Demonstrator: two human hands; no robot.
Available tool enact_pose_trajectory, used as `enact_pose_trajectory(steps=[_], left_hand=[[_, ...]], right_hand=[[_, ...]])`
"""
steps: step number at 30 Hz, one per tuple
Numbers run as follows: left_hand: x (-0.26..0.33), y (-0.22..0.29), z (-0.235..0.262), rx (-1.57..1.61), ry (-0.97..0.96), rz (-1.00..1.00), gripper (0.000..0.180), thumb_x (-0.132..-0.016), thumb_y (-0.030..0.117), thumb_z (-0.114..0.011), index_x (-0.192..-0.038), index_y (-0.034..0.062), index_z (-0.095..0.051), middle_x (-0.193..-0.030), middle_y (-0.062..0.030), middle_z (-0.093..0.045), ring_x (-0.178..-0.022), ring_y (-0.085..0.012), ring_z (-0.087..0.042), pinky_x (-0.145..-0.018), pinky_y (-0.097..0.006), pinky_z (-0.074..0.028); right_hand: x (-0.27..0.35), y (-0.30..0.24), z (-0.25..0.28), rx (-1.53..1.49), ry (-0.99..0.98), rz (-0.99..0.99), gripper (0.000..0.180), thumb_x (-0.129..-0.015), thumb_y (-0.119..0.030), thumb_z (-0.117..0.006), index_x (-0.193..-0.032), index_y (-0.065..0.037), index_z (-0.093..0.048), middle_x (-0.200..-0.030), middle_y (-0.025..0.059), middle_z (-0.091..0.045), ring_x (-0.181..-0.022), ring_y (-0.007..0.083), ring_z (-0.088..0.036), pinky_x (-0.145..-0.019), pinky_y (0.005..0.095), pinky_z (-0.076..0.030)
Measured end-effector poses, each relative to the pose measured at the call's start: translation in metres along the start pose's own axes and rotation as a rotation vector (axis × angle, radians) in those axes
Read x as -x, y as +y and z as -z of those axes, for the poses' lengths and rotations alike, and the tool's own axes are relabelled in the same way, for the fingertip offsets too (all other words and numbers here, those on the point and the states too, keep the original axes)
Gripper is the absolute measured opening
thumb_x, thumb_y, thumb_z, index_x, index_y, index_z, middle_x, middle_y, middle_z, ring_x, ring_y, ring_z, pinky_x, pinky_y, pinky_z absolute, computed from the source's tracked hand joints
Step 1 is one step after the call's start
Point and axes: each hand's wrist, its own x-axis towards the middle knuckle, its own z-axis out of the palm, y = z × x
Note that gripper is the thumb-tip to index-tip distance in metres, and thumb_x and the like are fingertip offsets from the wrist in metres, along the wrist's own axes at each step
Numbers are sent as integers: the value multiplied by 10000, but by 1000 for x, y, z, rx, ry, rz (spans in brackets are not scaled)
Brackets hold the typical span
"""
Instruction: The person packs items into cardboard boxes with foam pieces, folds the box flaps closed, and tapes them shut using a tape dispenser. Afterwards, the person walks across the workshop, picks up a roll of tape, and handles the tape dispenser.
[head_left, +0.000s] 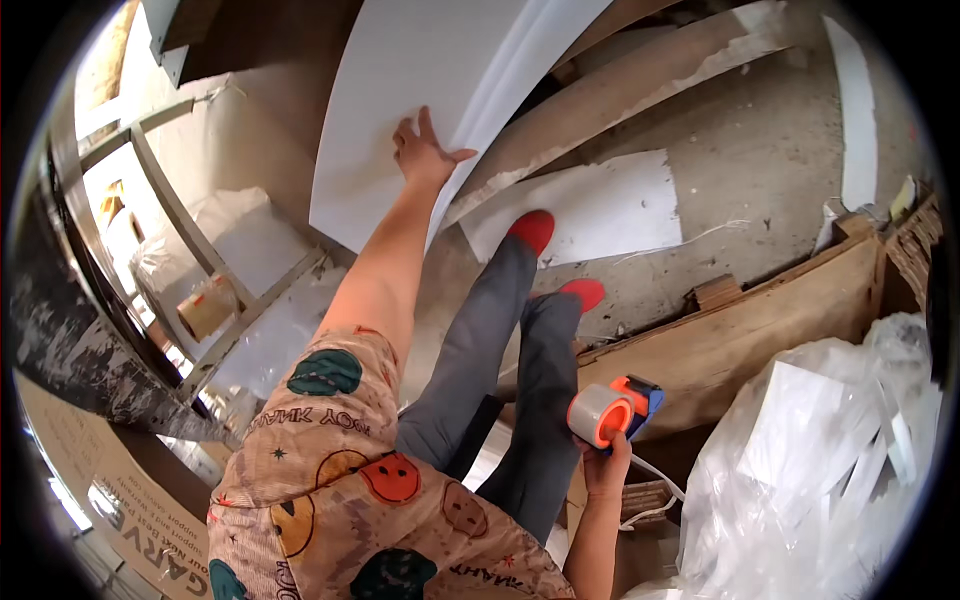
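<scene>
My left hand [428, 152] rests with spread fingers on a large white panel [400, 70], near its ridged right edge. The panel stretches from the upper middle of the view down to a corner at the left. In my right hand [606, 468], low and to the right, is an orange and blue tape dispenser [640, 400] loaded with a wide roll of tape [597, 414]. My fingers are closed around the dispenser's handle side, partly hidden behind it. The two hands are far apart, and the tape does not touch the panel.
A white sheet [610, 210] lies on the concrete floor by my red shoes, beside a long cardboard strip [620, 100]. To the right stand a wooden board [740, 310] and a heap of clear plastic wrap [820, 450]. A metal frame [175, 190] and a cardboard box [110, 480] are at left.
</scene>
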Motion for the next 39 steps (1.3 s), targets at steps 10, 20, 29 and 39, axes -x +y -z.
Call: enact_pose_trajectory(steps=[10, 20, 29, 39], left_hand=[[-30, -19, 40, -138, 80, -294, 901, -637, 229, -781, -1397, 156, -300, -1064, -217, -541, -993, -390, -569, -799, -455, -506], [12, -42, 221, 161, 475, -70, 549, -775, 140, -540, -1314, 181, -444, -1176, -127, -600, -1023, -320, -598, -814, -434, -503], [162, -17, 304, 478, 578, -379, 510, -765, -10, -495, -1269, 60, -514, -1089, -168, -626, -952, -344, -620, -806, -406, -504], [342, 183, 451, 399, 446, -638, 501, -740, -53, -597, -1214, 109, -566, -1033, -189, -650, -931, -353, -641, -818, -376, -504]], right_hand=[[-3, -36, -42, 93, -11, -7, 361, -794, -71, -552, -1152, -27, -533, -1040, 74, -616, -909, 193, -633, -747, 350, -536], [123, -105, -51, 173, -40, 116, 321, -783, -129, -553, -1068, 17, -576, -956, 119, -635, -819, 248, -652, -637, 398, -573], [161, -213, 0, -23, -192, 308, 435, -762, -149, -556, -1177, -19, -529, -1056, 128, -609, -901, 295, -632, -701, 457, -552], [127, -489, 52, 74, -322, 333, 461, -759, -174, -560, -1199, -40, -526, -1085, 162, -603, -968, 356, -608, -761, 514, -527]])
